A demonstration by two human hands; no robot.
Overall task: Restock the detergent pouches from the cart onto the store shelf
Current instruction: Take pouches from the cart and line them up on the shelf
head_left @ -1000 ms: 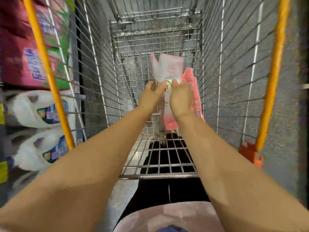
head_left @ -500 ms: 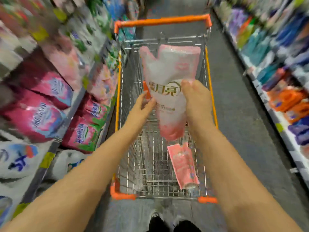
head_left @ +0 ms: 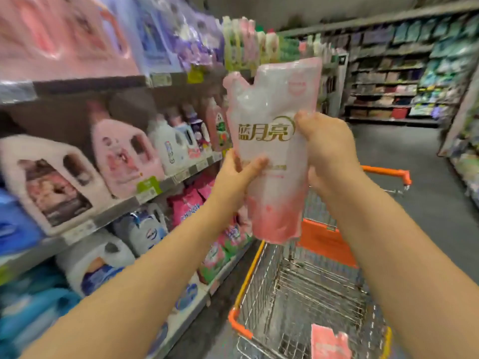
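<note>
So the store shelf (head_left: 116, 211) runs along the left of the cart (head_left: 248, 270), and from what I can make out it's stuffed. There are pink and white detergent jugs (head_left: 121, 151) shoulder to shoulder on the level above the cart's rim, and pink bags lower down. It's all pretty blurry, so I honestly can't tell where the open slot for pouches is.

The left hand (head_left: 233, 177) has its fingers and thumb wrapped round the lower left edge of the detergent pouch (head_left: 269, 156). The pouch is held upright in the air above the cart's left front corner, not touching the shelf yet. The right hand (head_left: 329, 151) is clamped on its right edge a bit higher up. So both hands are gripping it and nothing's supporting the bottom.

Stuff I'd worry about:

- It's a soft, slick bag of liquid. If the weight sags to the bottom while one hand lets go to reach in, it could slide out and drop onto the cart's wire or the floor.
- Shoving it between those tight jugs could tip one off the shelf edge.
- It could flop forward if it's stood up with nothing to lean on.
- The spout corner on top could catch on the shelf above.

There's also another pink pouch (head_left: 326, 340) lying in the cart's near end, so this isn't the last trip.
</note>
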